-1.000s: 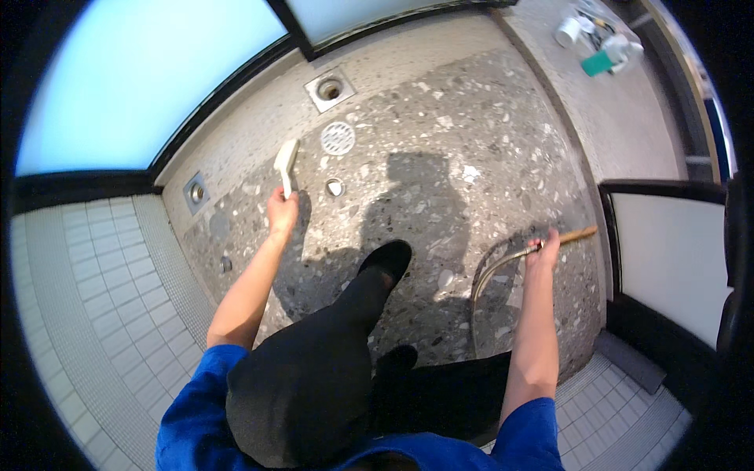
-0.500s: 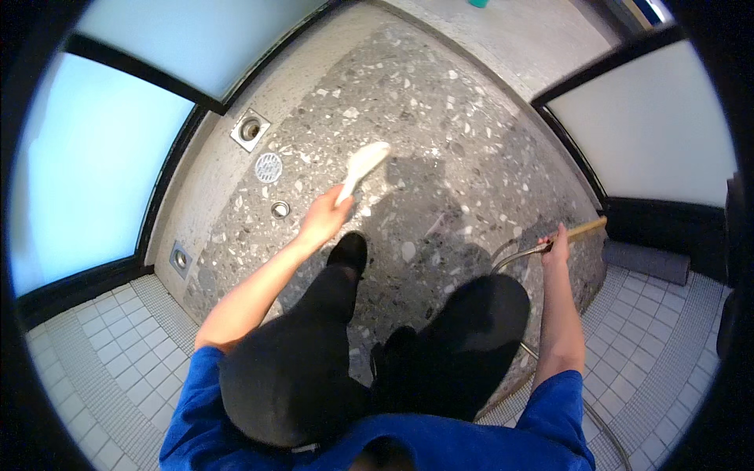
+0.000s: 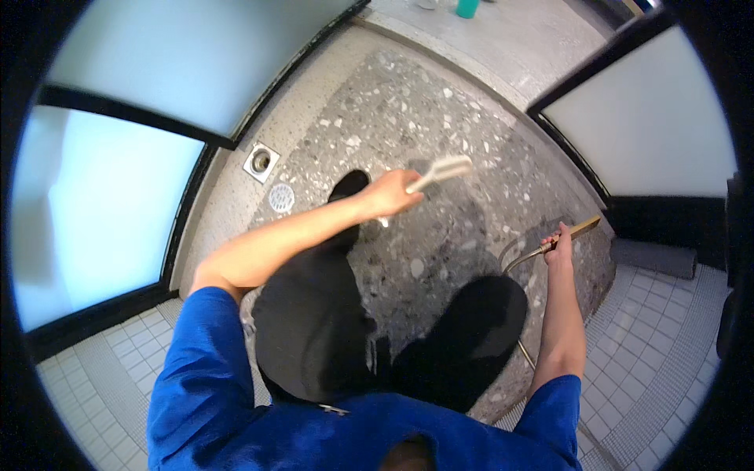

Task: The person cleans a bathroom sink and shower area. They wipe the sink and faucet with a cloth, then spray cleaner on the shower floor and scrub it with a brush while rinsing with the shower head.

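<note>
My left hand point(image 3: 393, 194) is closed round the handle of a white scrub brush point(image 3: 448, 169), its head blurred over the speckled stone floor point(image 3: 416, 102). Whether the bristles touch the floor I cannot tell. Off to the right, my right hand point(image 3: 559, 245) grips a gold-coloured hand shower point(image 3: 585, 227), a slim bar tilted toward the right wall. A metal hose point(image 3: 526, 257) runs from its lower end, passes behind my right knee and shows again beside my forearm. No water is visible coming out of it.
Left of my forward shoe point(image 3: 349, 184) are a round drain cover point(image 3: 282, 198) and a square drain point(image 3: 261, 162). Frosted panels point(image 3: 118, 204) in black frames stand on both sides. A dark grey roll point(image 3: 653, 259) lies at right; a green cup point(image 3: 467, 9) stands beyond the raised edge.
My left hand has carried the brush to the right across the floor. My left foot appears farther forward, and the view has shifted. The right hand still holds the hand shower in about the same place.
</note>
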The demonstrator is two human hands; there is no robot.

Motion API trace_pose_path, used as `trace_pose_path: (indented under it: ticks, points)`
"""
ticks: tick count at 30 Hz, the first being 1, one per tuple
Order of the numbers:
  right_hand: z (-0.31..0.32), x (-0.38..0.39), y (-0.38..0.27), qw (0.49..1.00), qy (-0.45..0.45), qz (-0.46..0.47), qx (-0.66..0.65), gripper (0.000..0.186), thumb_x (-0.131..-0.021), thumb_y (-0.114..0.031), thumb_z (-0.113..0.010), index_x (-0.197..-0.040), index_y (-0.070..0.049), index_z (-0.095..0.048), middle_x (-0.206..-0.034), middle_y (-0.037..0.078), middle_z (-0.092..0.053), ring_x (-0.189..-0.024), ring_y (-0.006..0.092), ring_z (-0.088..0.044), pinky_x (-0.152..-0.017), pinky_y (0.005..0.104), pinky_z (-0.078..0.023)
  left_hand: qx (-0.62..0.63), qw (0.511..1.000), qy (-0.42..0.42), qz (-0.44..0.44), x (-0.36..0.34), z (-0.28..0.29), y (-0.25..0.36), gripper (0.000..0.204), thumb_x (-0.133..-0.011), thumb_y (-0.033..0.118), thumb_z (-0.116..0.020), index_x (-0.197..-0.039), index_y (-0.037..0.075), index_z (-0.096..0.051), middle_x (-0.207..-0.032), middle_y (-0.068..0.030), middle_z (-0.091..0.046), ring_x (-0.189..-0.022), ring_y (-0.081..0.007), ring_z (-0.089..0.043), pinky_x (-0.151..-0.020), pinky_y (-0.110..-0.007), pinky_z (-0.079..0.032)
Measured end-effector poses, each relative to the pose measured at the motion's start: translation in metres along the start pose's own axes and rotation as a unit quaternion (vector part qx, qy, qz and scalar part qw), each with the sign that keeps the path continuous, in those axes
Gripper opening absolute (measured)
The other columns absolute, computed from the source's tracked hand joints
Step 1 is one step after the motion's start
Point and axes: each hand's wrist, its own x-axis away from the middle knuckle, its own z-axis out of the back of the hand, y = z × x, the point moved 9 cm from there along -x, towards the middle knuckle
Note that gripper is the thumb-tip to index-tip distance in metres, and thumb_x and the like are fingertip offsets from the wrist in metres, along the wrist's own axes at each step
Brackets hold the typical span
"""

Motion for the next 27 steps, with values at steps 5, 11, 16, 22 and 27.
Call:
trace_pose_path:
  ticks: [5, 11, 16, 22, 27]
  points:
    - [-0.143, 0.049, 0.024, 0.996, -0.050, 0.020, 0.075, 0.030, -0.084, -0.027, -0.065, -0.092, -0.007, -0.044, -0.068, 0.004, -0.040, -0.049, 0.0139, -0.043, -0.042, 0.0309, -0.042, 0.064, 0.996, -0.057, 0.024, -0.088, -0.018, -0.031, 0.032, -0.084, 0.021, -0.054, -0.111, 0.003, -0.058, -0.091, -0.0171, -0.063, -0.083, -0.0290, -0.063, -0.070, -0.042, -0.048]
    - [-0.282, 0.122, 0.064, 0.974, -0.121, 0.098, 0.162, 0.029, -0.085, -0.022, -0.065, -0.081, -0.009, -0.040, -0.060, 0.001, -0.042, -0.046, 0.0129, -0.044, -0.039, 0.0276, -0.040, -0.052, 0.988, 0.115, -0.084, -0.239, 0.037, -0.052, 0.023, -0.086, 0.019, -0.050, -0.100, 0.003, -0.059, -0.097, -0.0181, -0.064, -0.090, -0.0318, -0.063, -0.072, -0.045, -0.050]
    - [-0.300, 0.124, 0.049, 0.955, -0.073, 0.163, 0.235, 0.028, -0.084, -0.022, -0.067, -0.084, -0.008, -0.044, -0.058, 0.001, -0.044, -0.043, 0.0111, -0.044, -0.037, 0.0269, -0.039, -0.138, 0.985, 0.097, -0.022, -0.321, 0.150, -0.075, 0.026, -0.085, 0.013, -0.046, -0.103, 0.005, -0.062, -0.097, -0.0178, -0.066, -0.091, -0.0339, -0.064, -0.078, -0.045, -0.050]
    - [-0.325, 0.124, 0.034, 0.931, -0.063, 0.194, 0.302, 0.027, -0.084, -0.023, -0.068, -0.085, -0.007, -0.046, -0.059, -0.001, -0.043, -0.042, 0.0086, -0.041, -0.037, 0.0258, -0.038, -0.079, 0.962, 0.207, 0.161, -0.284, 0.284, -0.180, 0.033, -0.089, 0.020, -0.044, -0.112, 0.003, -0.061, -0.102, -0.0206, -0.064, -0.093, -0.0333, -0.064, -0.079, -0.043, -0.049]
    - [-0.381, 0.119, 0.056, 0.916, -0.097, 0.183, 0.343, 0.028, -0.084, -0.022, -0.068, -0.082, -0.007, -0.044, -0.058, -0.002, -0.040, -0.042, 0.0082, -0.040, -0.037, 0.0248, -0.037, -0.051, 0.982, 0.170, 0.072, -0.309, 0.306, -0.219, 0.037, -0.090, 0.024, -0.045, -0.121, 0.007, -0.056, -0.101, -0.0189, -0.065, -0.092, -0.0338, -0.063, -0.077, -0.041, -0.048]
